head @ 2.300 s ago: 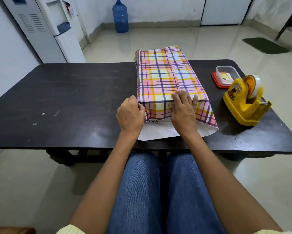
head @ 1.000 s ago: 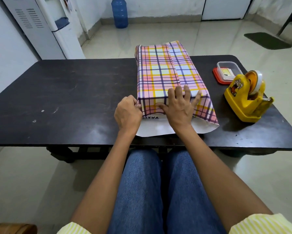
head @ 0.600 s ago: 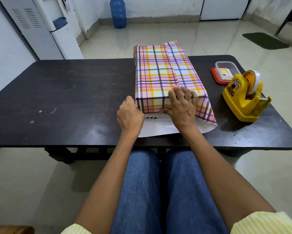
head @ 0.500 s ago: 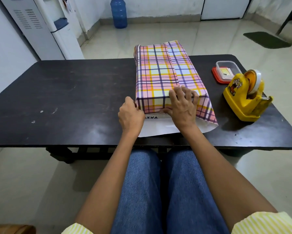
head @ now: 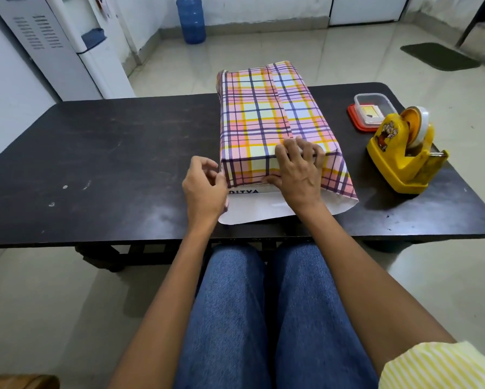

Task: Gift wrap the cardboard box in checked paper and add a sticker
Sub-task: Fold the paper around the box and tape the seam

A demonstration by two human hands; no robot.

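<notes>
Right of the box (head: pixel 263 119) sits a tape dispenser (head: pixel 401 161).

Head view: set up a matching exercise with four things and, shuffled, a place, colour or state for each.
Things:
1. tape dispenser
2. plastic container
3. water bottle
4. right hand

Descriptions:
A. blue, standing on the floor
B. grips the checked paper at its near fold
C. yellow, on the table near its right end
D. clear, resting on a red lid

Pairs: 1-C, 2-D, 3-A, 4-B
</notes>
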